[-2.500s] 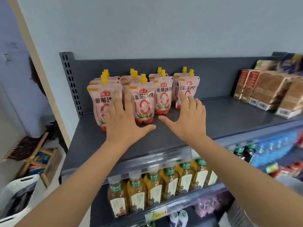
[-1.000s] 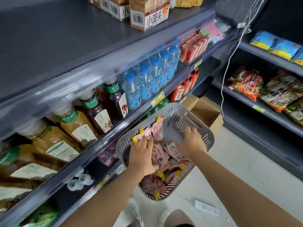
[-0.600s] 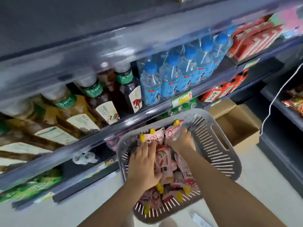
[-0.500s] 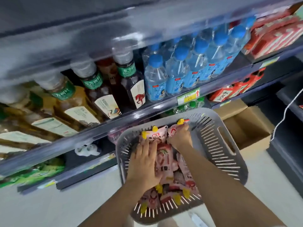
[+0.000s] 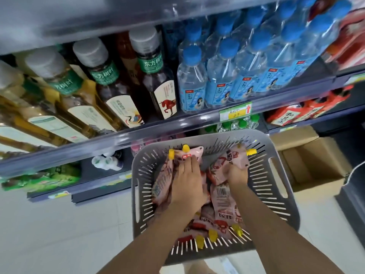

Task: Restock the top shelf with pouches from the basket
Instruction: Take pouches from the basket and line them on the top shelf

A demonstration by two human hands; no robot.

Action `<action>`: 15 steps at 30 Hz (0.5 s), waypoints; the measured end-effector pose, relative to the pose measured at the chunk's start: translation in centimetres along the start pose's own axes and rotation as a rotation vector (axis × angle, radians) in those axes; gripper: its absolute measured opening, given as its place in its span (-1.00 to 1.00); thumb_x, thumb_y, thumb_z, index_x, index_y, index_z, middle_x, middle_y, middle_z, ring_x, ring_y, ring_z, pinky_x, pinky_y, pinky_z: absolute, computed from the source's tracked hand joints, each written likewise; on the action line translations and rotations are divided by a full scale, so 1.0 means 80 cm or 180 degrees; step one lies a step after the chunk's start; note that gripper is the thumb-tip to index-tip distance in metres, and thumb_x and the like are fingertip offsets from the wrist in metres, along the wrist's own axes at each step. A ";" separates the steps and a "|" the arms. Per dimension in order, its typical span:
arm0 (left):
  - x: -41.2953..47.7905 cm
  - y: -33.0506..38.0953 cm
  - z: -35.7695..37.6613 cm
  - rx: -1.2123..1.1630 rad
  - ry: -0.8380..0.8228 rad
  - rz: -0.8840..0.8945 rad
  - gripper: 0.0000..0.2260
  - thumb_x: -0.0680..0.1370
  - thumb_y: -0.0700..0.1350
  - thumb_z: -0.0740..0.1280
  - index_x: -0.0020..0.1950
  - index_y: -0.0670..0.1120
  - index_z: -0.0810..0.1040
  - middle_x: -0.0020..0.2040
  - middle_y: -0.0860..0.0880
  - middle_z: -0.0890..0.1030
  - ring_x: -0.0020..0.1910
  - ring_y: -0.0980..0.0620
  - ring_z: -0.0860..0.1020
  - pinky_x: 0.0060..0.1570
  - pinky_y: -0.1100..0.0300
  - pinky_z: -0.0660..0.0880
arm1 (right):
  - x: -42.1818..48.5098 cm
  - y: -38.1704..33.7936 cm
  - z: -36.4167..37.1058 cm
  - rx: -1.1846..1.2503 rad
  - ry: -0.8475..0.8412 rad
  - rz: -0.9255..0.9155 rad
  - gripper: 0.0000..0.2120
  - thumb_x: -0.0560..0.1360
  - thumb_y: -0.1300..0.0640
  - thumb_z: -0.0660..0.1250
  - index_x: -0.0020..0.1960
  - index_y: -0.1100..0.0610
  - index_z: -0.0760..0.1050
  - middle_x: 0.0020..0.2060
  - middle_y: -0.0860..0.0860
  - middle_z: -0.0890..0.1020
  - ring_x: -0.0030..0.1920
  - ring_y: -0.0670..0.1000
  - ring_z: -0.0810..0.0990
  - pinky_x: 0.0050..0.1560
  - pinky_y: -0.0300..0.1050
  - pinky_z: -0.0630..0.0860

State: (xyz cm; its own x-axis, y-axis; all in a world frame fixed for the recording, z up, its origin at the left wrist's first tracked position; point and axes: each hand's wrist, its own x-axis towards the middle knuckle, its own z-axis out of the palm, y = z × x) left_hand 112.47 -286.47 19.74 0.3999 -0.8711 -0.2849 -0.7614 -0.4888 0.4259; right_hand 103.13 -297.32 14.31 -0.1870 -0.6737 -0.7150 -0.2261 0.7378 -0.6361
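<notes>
A grey slotted basket (image 5: pixel 276 196) sits low in front of the shelving, holding several pink pouches with yellow caps. My left hand (image 5: pixel 187 184) lies flat, fingers straight, on the pile, its fingertips touching an upright pouch (image 5: pixel 194 152) at the basket's far wall. My right hand (image 5: pixel 236 174) curls round another pouch (image 5: pixel 236 158), whose yellow cap points right near the far rim. More pouches (image 5: pixel 223 204) lie between and under my forearms. Only the blurred front edge of an upper shelf (image 5: pixel 98 18) shows at the top.
Tea bottles (image 5: pixel 110 82) and blue-capped water bottles (image 5: pixel 223 76) fill the shelf above the basket. Red packs (image 5: pixel 296 113) stand lower right. An open cardboard box (image 5: pixel 314 163) sits on the floor right of the basket. Pale tiled floor (image 5: pixel 59 234) lies to the left.
Both hands left the top shelf and came down into the basket. My right hand moved to the far side and gripped a pouch; my left hand settled on the pile.
</notes>
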 end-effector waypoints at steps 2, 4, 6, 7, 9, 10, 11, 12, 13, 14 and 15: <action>0.012 0.014 0.012 -0.0940 0.0030 -0.0670 -0.03 0.46 -0.07 0.44 0.55 -0.18 -0.26 0.55 -0.10 -0.08 0.52 -0.06 0.01 0.44 0.19 -0.02 | -0.002 0.000 -0.021 0.0324 -0.0216 0.0396 -0.83 0.33 0.32 0.28 -0.12 0.16 0.39 -0.37 0.08 0.39 -0.40 0.03 0.36 -0.36 -0.15 0.34; 0.025 0.024 0.023 -0.1555 0.0286 -0.1168 0.03 0.44 -0.13 0.47 0.53 -0.19 -0.31 0.54 -0.11 -0.13 0.51 -0.09 0.00 0.41 0.22 0.02 | 0.004 0.004 -0.038 0.0432 -0.0493 0.0468 -0.82 0.17 0.21 0.30 -0.23 0.11 0.40 -0.39 0.10 0.40 -0.40 0.04 0.39 -0.32 -0.12 0.41; 0.040 0.029 0.032 -0.1730 0.0427 -0.1619 0.03 0.45 -0.08 0.47 0.52 -0.22 -0.33 0.54 -0.16 -0.20 0.52 -0.14 -0.04 0.40 0.13 0.11 | 0.000 0.000 -0.054 0.0310 -0.0832 0.0203 -0.84 0.11 0.12 0.31 -0.34 0.12 0.40 -0.38 0.10 0.42 -0.34 0.10 0.40 -0.22 -0.03 0.41; 0.047 0.028 0.036 -0.1766 0.0393 -0.1815 0.04 0.44 -0.06 0.47 0.51 -0.22 -0.33 0.55 -0.18 -0.20 0.52 -0.15 -0.04 0.38 0.08 0.16 | -0.007 -0.003 -0.061 0.0387 -0.0989 0.0124 -0.86 0.18 0.11 0.30 -0.34 0.14 0.39 -0.38 0.11 0.42 -0.32 0.14 0.40 -0.20 -0.02 0.41; 0.063 0.021 0.044 -0.1807 0.0322 -0.2072 0.09 0.41 0.01 0.50 0.51 -0.24 -0.33 0.55 -0.23 -0.16 0.51 -0.19 0.01 0.39 0.04 0.16 | -0.014 -0.007 -0.074 0.0630 -0.1334 0.0308 -0.85 0.43 0.16 0.12 -0.17 0.21 0.41 -0.29 0.19 0.51 -0.24 0.18 0.51 -0.13 -0.01 0.50; 0.069 0.015 0.049 -0.1767 0.0310 -0.2158 0.12 0.39 0.07 0.51 0.51 -0.26 -0.31 0.54 -0.25 -0.14 0.51 -0.21 0.03 0.41 0.02 0.15 | -0.012 -0.003 -0.078 0.0515 -0.1443 0.0436 -0.79 0.48 0.18 0.05 -0.08 0.25 0.42 -0.24 0.22 0.56 -0.21 0.20 0.56 -0.10 0.02 0.53; 0.073 0.009 0.053 -0.1701 0.0312 -0.2215 0.14 0.38 0.13 0.51 0.51 -0.27 -0.30 0.54 -0.27 -0.12 0.51 -0.23 0.05 0.41 -0.01 0.14 | -0.009 0.003 -0.079 0.0259 -0.1423 0.0570 -0.72 0.49 0.12 0.07 -0.03 0.29 0.44 -0.21 0.23 0.61 -0.20 0.21 0.60 -0.08 0.04 0.56; 0.077 0.005 0.057 -0.1650 0.0337 -0.2243 0.15 0.36 0.17 0.50 0.51 -0.28 -0.28 0.53 -0.29 -0.09 0.50 -0.25 0.08 0.41 -0.04 0.16 | -0.007 0.007 -0.080 -0.0011 -0.1371 0.0686 -0.59 0.44 -0.02 0.15 0.02 0.31 0.49 -0.17 0.25 0.65 -0.17 0.23 0.64 -0.04 0.09 0.59; 0.080 0.003 0.060 -0.1624 0.0392 -0.2280 0.16 0.35 0.19 0.50 0.52 -0.28 -0.26 0.53 -0.29 -0.07 0.48 -0.26 0.11 0.39 -0.07 0.19 | -0.004 0.016 -0.076 -0.0386 -0.1187 0.0660 -0.43 0.34 -0.15 0.25 0.09 0.31 0.52 -0.10 0.26 0.67 -0.12 0.24 0.66 0.04 0.14 0.58; 0.083 0.003 0.062 -0.1616 0.0466 -0.2336 0.16 0.33 0.20 0.51 0.52 -0.27 -0.25 0.52 -0.29 -0.04 0.47 -0.26 0.14 0.39 -0.09 0.20 | -0.006 0.020 -0.074 -0.0814 -0.1025 0.0529 -0.30 0.26 -0.24 0.31 0.16 0.29 0.52 -0.01 0.25 0.66 -0.03 0.25 0.65 0.11 0.14 0.55; 0.086 0.003 0.064 -0.1606 0.0541 -0.2392 0.17 0.32 0.22 0.51 0.52 -0.26 -0.24 0.52 -0.28 -0.03 0.47 -0.26 0.14 0.39 -0.11 0.20 | -0.008 0.024 -0.071 -0.1287 -0.0775 0.0286 -0.24 0.26 -0.27 0.34 0.23 0.28 0.46 0.05 0.22 0.63 0.06 0.25 0.62 0.16 0.10 0.52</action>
State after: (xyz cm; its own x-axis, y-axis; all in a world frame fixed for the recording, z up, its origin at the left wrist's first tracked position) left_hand 112.41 -292.33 13.47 0.7993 -0.2918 -0.5254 0.0259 -0.8567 0.5152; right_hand 97.41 -295.75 15.20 -0.0045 -0.5428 -0.8398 -0.5819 0.6844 -0.4392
